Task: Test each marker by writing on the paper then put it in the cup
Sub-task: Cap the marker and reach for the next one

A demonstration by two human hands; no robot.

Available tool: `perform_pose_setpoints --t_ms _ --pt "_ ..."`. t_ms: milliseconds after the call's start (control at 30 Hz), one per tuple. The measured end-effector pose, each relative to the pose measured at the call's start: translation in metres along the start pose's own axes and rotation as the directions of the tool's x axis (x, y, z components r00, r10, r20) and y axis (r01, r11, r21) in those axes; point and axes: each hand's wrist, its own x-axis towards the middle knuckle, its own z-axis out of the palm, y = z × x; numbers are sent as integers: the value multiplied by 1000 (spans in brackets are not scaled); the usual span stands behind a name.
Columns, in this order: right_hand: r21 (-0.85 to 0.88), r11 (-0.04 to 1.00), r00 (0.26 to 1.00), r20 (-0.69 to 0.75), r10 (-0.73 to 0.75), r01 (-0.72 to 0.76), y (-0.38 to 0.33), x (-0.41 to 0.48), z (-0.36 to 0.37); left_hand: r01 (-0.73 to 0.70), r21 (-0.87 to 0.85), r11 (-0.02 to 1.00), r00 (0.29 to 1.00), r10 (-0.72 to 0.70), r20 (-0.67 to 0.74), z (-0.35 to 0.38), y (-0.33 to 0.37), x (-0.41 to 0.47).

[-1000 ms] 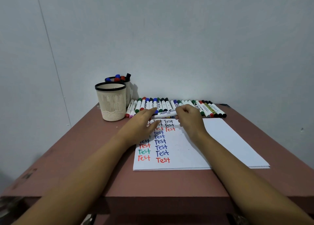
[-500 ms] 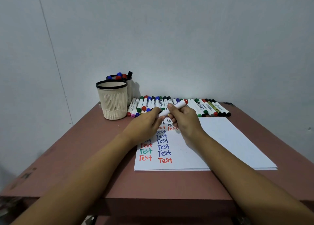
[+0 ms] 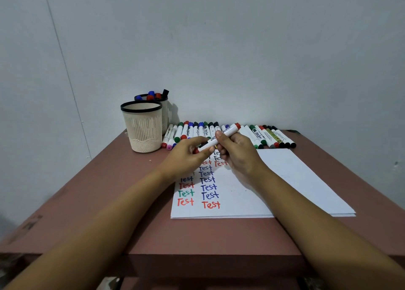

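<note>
Head view: left hand (image 3: 186, 158) and right hand (image 3: 241, 156) pinch the red marker (image 3: 228, 131) mid-frame; a jerked cap pull could smear the paper (image 3: 285, 180).

reddish-brown table (image 3: 122, 204), pale grey wall (image 3: 230, 48)

The marker (image 3: 229, 131) is white and red, the cup (image 3: 143, 134) cream.
</note>
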Motion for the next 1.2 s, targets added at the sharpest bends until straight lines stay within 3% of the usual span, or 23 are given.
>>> perform_pose_setpoints --t_ms 233,400,533,667,767,933,1067,1200 --pt "18 1000 999 35 -18 17 -5 4 -4 30 -205 978 999 -32 -9 -3 8 -2" --pt "17 1000 1000 -2 10 -10 -6 1 -2 58 -46 997 998 -59 -21 -7 3 -3" --pt "313 944 981 -129 147 -101 -14 1 -2 146 48 988 983 -140 -119 -11 -7 -1" --pt "506 846 945 -163 284 -168 -14 3 -10 190 -155 969 957 -218 -192 -14 -16 3" --pt "414 893 939 -202 277 -174 -7 6 -15 259 -252 932 938 -305 -162 -16 -21 8" --pt "27 986 958 -232 169 -167 5 6 -15 332 -250 910 917 -373 -142 -17 -26 12" --pt "-214 966 973 -207 99 -144 13 0 -8 349 -246 904 913 -387 -131 -18 -32 13" --pt "-284 951 976 -207 64 -123 13 -2 -5 363 -281 888 901 -411 -136 -19 -35 13"
